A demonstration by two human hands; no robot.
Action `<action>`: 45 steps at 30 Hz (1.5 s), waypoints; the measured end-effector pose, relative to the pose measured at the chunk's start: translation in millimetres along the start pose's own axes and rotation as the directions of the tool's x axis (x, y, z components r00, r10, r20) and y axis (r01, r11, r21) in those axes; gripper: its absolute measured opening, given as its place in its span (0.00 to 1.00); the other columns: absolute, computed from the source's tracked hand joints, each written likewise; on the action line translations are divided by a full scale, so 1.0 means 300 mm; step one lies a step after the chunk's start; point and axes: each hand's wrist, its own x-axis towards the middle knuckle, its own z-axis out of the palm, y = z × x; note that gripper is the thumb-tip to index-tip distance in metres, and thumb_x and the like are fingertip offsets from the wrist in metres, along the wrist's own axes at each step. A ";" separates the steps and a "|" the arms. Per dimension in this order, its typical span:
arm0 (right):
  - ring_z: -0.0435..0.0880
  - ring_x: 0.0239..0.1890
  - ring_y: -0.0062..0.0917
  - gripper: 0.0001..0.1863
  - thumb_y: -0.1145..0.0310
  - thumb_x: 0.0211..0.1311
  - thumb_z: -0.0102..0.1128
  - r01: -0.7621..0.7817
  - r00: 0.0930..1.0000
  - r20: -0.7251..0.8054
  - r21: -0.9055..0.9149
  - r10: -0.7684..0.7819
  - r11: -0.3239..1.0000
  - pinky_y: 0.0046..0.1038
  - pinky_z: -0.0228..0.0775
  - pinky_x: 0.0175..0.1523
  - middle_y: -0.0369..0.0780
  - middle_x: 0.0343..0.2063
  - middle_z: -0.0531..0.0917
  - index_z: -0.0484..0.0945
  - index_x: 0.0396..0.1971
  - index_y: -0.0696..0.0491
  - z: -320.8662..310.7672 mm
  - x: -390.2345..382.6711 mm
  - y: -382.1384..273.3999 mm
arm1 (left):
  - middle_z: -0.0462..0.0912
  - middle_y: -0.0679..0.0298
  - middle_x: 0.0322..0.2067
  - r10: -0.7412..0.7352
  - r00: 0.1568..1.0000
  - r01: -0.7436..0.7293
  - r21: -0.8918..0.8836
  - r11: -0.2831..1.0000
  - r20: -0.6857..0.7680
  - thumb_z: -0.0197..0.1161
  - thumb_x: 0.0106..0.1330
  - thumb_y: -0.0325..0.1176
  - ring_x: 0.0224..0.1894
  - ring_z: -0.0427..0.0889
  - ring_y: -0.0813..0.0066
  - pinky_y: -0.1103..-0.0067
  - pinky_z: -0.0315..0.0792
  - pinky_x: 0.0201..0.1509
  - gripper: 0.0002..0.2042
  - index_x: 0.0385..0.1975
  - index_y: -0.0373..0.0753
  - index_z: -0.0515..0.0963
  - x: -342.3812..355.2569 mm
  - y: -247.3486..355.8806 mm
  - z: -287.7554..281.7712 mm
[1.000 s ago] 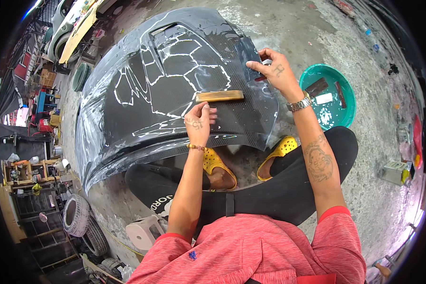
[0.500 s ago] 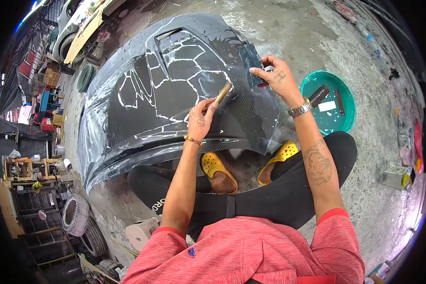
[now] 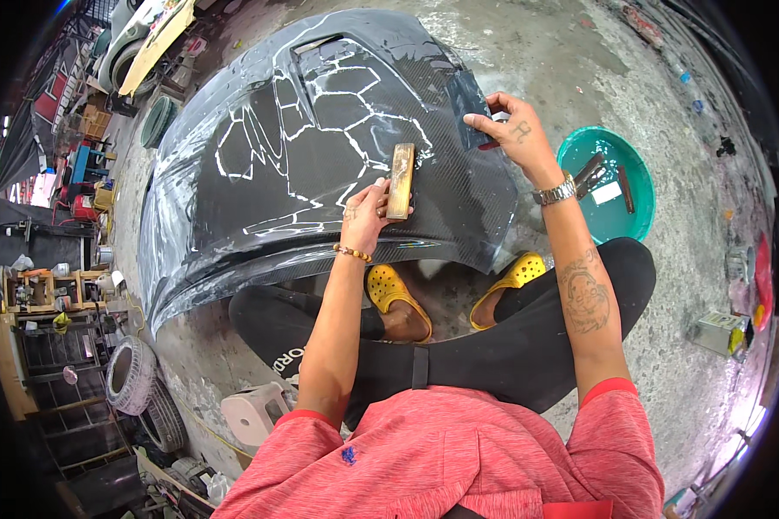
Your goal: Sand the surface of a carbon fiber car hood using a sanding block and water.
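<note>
A dark carbon-fibre car hood (image 3: pixel 472 199) with whitish outlines and grey smears lies in front of me. My left hand (image 3: pixel 364 216) grips a narrow, yellowish-brown sanding block (image 3: pixel 401 180) near its lower end, its broad, wet-looking face turned up over the hood. Between the thumb and fingers of my right hand (image 3: pixel 521 130) is a dark sheet of sandpaper (image 3: pixel 464 105), at the hood's right edge. Part of a small pale object shows behind the right fingers; I cannot make out what it is.
To the right stands a green basin (image 3: pixel 647 186) of water holding dark bars and a white rectangular piece. My yellow clogs (image 3: pixel 393 292) are by the hood's near edge. Tyres (image 3: pixel 131 376), a pinkish stool (image 3: pixel 253 413) and cluttered shelving (image 3: pixel 56 290) are at the left.
My left hand has turned the sanding block from nearly edge-on to broad face up and shifted slightly left and down. The sandpaper stays in my right hand, its broad face turned more into view.
</note>
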 end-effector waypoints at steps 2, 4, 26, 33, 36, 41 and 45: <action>0.79 0.35 0.14 0.16 0.66 0.60 0.77 0.013 1.000 -0.014 -0.024 -0.014 1.000 0.23 0.82 0.34 0.32 0.36 0.79 0.80 0.41 0.58 -0.002 -0.006 0.002 | 0.87 0.51 0.43 0.003 1.000 -0.002 0.060 0.998 -0.025 0.60 0.76 0.35 0.40 0.89 0.61 0.70 0.84 0.45 0.19 0.58 0.27 0.75 -0.003 0.003 0.007; 0.79 0.35 0.14 0.16 0.66 0.61 0.77 0.008 1.000 -0.012 -0.017 -0.008 1.000 0.23 0.82 0.34 0.32 0.36 0.79 0.80 0.40 0.59 0.003 -0.006 -0.001 | 0.87 0.54 0.44 0.008 0.999 -0.002 0.120 0.993 -0.051 0.63 0.74 0.31 0.43 0.89 0.63 0.71 0.84 0.48 0.20 0.60 0.27 0.74 -0.006 0.002 -0.001; 0.84 0.33 0.20 0.20 0.67 0.58 0.77 0.027 1.000 -0.005 -0.036 -0.027 0.999 0.26 0.86 0.29 0.39 0.40 0.80 0.78 0.43 0.63 0.026 -0.004 0.043 | 0.84 0.66 0.35 0.533 0.827 -0.535 0.037 0.844 -0.179 0.67 0.70 0.23 0.31 0.79 0.81 0.83 0.73 0.38 0.07 0.44 0.32 0.81 -0.066 0.215 -0.086; 0.84 0.33 0.19 0.20 0.67 0.59 0.77 0.032 0.999 0.005 -0.027 -0.032 0.999 0.26 0.86 0.30 0.37 0.38 0.80 0.78 0.42 0.62 0.016 -0.002 0.036 | 0.82 0.65 0.37 0.485 0.852 -0.519 -0.193 0.833 -0.200 0.66 0.72 0.30 0.37 0.79 0.78 0.79 0.73 0.43 0.07 0.44 0.35 0.80 -0.059 0.243 -0.053; 0.83 0.33 0.19 0.19 0.67 0.59 0.77 0.039 0.998 0.043 -0.080 -0.036 0.996 0.26 0.86 0.31 0.36 0.37 0.80 0.78 0.42 0.61 0.019 -0.007 0.021 | 0.81 0.66 0.38 0.300 0.909 -0.400 -0.401 0.825 -0.288 0.65 0.74 0.35 0.41 0.79 0.77 0.77 0.74 0.46 0.08 0.45 0.38 0.80 0.000 0.177 -0.043; 0.82 0.32 0.18 0.19 0.66 0.59 0.77 0.033 0.999 0.006 -0.093 -0.032 0.995 0.26 0.86 0.31 0.35 0.36 0.80 0.78 0.40 0.60 0.011 -0.015 0.031 | 0.78 0.64 0.37 0.080 0.983 -0.142 -0.413 0.900 -0.165 0.62 0.76 0.47 0.36 0.77 0.74 0.77 0.73 0.41 0.17 0.53 0.40 0.75 0.063 0.026 -0.061; 0.81 0.33 0.18 0.19 0.66 0.58 0.78 0.048 0.999 0.006 -0.107 -0.047 0.993 0.26 0.86 0.32 0.35 0.36 0.79 0.77 0.40 0.60 0.009 -0.012 0.039 | 0.76 0.59 0.36 0.171 0.978 -0.060 -0.621 0.781 0.120 0.49 0.80 0.55 0.29 0.68 0.76 0.78 0.67 0.31 0.25 0.55 0.36 0.74 0.015 0.070 -0.005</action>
